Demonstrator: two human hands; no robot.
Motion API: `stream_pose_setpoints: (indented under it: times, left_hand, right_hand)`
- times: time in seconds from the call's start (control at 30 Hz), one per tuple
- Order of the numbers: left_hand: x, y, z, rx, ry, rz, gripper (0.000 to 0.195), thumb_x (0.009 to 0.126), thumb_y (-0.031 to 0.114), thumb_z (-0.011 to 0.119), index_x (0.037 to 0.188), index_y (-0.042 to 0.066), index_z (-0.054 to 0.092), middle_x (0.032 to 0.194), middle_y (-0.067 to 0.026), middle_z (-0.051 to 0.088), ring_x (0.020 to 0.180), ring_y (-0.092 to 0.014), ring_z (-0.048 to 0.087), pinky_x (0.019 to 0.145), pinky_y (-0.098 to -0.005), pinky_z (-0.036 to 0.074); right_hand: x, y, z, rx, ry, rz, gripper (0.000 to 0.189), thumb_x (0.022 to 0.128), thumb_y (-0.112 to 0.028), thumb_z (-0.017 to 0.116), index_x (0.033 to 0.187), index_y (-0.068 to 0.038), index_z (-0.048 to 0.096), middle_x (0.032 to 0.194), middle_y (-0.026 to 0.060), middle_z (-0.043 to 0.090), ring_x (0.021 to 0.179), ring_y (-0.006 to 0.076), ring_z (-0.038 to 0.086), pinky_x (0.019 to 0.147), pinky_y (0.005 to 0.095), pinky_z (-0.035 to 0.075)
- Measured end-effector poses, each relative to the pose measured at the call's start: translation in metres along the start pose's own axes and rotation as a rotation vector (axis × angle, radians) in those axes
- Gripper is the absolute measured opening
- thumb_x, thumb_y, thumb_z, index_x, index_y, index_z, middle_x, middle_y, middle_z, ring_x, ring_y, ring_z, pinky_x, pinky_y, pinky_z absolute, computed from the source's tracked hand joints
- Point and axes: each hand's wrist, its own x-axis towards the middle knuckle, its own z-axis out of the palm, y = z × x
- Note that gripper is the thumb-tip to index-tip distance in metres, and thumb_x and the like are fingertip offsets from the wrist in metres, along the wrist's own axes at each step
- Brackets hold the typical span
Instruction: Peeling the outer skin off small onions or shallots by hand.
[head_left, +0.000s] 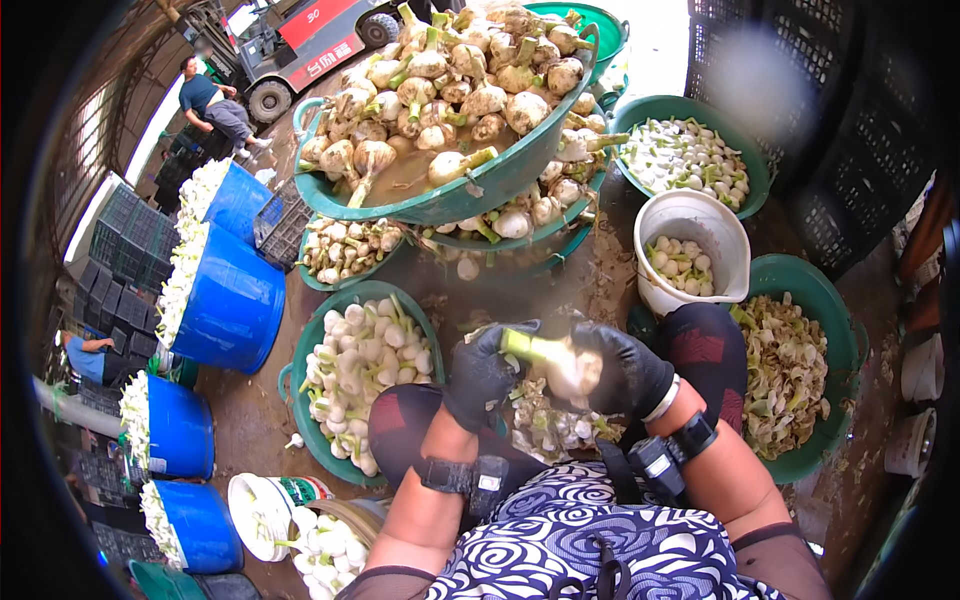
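Between my two black-gloved hands is a large garlic bulb (574, 369) with a thick green stem pointing left. My left hand (484, 371) is at the stem end, its fingers curled; a small pale piece shows by its fingertips. My right hand (622, 369) grips the bulb from the right. Below them, between my knees, lies a pile of garlic peelings (551, 427). Left of my knee a green basin (298, 427) holds cleaned bulbs. In front, a big green tub (450, 206) is heaped with unpeeled, soil-stained garlic in brownish water.
A white bucket (652, 292) with small bulbs and a green basin of husks (847, 442) stand on the right. Blue barrels (229, 300) full of garlic line the left. Black crates (847, 150) rise at the right. Two people and a forklift (315, 49) are farther off.
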Motion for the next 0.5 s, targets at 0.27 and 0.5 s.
stream_pose_setpoints:
  times: [0.27, 0.5]
  left_hand:
    - [0.001, -0.008, -0.001, -0.138, -0.029, -0.087, 0.037, 0.089, 0.007, 0.055, 0.124, -0.001, 0.050, 0.105, -0.0075, 0.062, 0.092, -0.014, 0.061, 0.080, -0.0262, 0.051]
    - [-0.015, 0.008, 0.008, -0.482, 0.006, -0.199, 0.035, 0.079, 0.002, 0.067, 0.112, 0.000, 0.058, 0.099, -0.0057, 0.064, 0.083, -0.012, 0.060, 0.074, -0.0264, 0.049]
  right_hand:
    - [-0.004, -0.004, 0.006, 0.002, 0.001, 0.034, 0.043, 0.085, -0.025, 0.063, 0.116, 0.001, 0.050, 0.096, 0.0087, 0.062, 0.082, 0.0176, 0.063, 0.073, 0.0303, 0.052]
    - [0.007, -0.008, 0.013, -0.062, 0.040, -0.134, 0.046, 0.086, -0.015, 0.061, 0.126, -0.001, 0.044, 0.104, 0.0088, 0.061, 0.089, 0.0164, 0.062, 0.077, 0.0296, 0.051]
